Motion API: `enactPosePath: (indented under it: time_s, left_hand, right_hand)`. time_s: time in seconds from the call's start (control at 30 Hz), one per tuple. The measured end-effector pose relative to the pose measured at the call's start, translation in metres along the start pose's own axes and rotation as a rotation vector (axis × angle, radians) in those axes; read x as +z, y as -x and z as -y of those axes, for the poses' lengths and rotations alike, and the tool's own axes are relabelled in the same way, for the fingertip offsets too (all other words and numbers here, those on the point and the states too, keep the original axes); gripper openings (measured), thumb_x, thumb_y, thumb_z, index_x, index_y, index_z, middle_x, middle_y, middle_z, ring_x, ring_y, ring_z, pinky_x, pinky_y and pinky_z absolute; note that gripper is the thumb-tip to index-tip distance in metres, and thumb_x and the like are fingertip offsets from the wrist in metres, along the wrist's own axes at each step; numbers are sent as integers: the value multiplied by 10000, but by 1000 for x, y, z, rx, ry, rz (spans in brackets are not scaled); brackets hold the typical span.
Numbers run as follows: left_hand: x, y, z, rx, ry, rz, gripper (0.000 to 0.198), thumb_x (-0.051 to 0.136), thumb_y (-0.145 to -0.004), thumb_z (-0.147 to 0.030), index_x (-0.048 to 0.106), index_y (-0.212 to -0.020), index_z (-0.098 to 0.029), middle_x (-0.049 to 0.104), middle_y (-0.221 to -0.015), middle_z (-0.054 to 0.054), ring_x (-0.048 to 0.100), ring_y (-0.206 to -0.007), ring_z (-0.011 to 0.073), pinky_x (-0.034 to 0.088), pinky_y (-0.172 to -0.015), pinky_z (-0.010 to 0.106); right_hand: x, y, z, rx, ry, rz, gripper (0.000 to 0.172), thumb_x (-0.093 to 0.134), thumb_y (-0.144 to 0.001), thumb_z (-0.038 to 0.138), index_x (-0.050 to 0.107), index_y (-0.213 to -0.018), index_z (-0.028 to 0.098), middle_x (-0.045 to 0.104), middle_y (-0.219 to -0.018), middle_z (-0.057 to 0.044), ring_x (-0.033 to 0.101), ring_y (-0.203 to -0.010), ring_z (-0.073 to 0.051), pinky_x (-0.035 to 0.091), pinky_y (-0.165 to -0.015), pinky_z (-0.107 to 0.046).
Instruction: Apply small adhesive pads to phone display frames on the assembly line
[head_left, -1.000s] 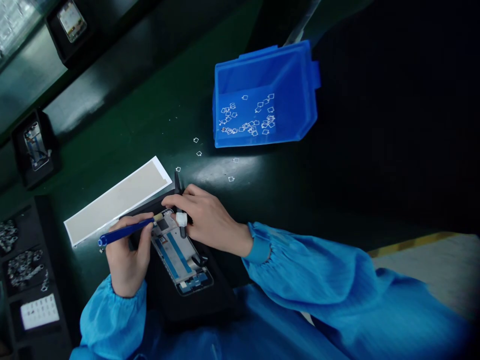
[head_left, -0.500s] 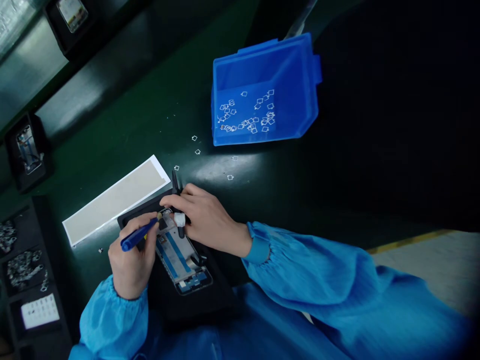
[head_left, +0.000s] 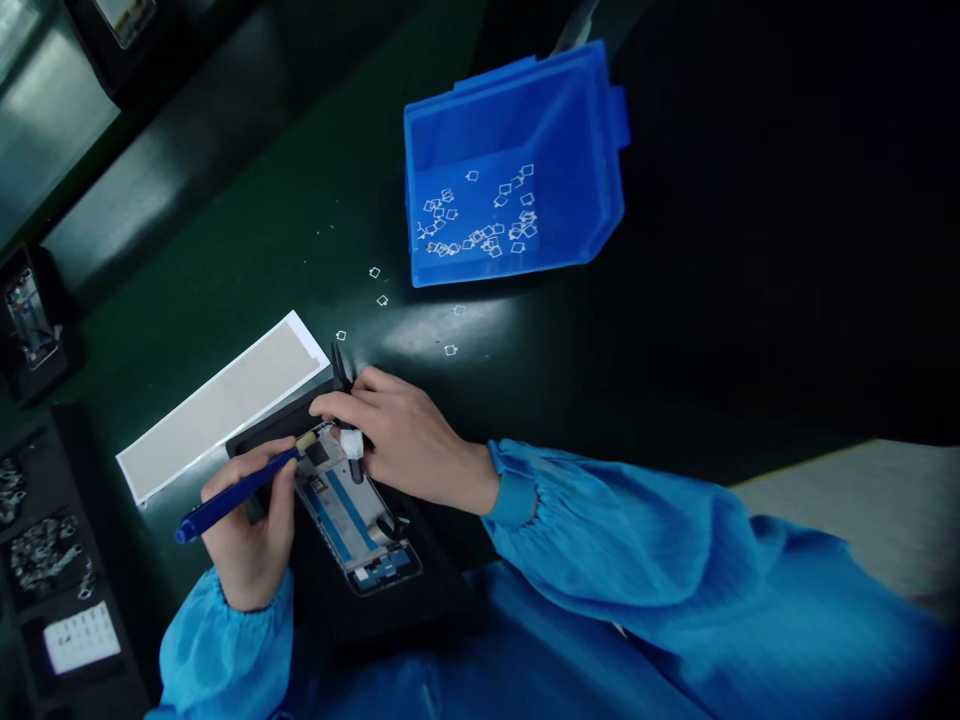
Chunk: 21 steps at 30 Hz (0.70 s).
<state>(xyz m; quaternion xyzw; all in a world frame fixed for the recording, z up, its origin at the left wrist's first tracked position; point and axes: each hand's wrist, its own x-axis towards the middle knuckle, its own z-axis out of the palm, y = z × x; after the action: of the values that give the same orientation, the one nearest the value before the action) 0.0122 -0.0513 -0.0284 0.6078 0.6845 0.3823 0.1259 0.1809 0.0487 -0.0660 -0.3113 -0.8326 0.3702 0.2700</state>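
A phone frame (head_left: 352,500) with blue strips lies in a black tray (head_left: 360,612) in front of me. My left hand (head_left: 251,530) is closed around a blue pen-shaped tool (head_left: 236,495), whose pale yellow tip meets or hovers over the frame's upper end; contact is unclear. At the frame's upper right is my right hand (head_left: 409,430), closed on black tweezers (head_left: 339,365) with their points turned away from me. White wrapping (head_left: 351,443) shows around the tweezers' body. The right fingertips are close to the frame's top edge.
A blue bin (head_left: 517,180) holds several small white outline pieces, and a few more lie on the green table (head_left: 247,260). Beyond the tray rests a beige sheet with a white border (head_left: 217,405). Dark parts trays (head_left: 67,500) line the left side.
The blue tool has tilted lower, its rear end swinging toward me and left, and more of it shows. The whole view has shifted slightly. My right hand keeps its grip on the tweezers.
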Motion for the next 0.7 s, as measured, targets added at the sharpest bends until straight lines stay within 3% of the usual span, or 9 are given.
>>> enactPosePath:
  time_s: [0.17, 0.7]
  left_hand:
    - [0, 0, 1, -12, 66, -37, 367, 715, -784, -47, 534, -1058, -210, 730, -993, 21, 726, -971, 207, 613, -808, 356]
    - [-3, -3, -1, -72, -34, 30, 320, 711, -809, -92, 524, -1049, -194, 731, -975, 30, 734, -929, 205, 616, -807, 382]
  right_hand:
    - [-1, 1, 0, 14, -21, 6, 417, 511, -802, -43, 601, -1137, 188, 635, -806, -34, 479, -797, -214, 363, -644, -296]
    - [-6, -1, 0, 46, -42, 65, 443, 505, -792, -79, 606, -1144, 171, 610, -811, -33, 474, -806, -200, 333, -648, -273]
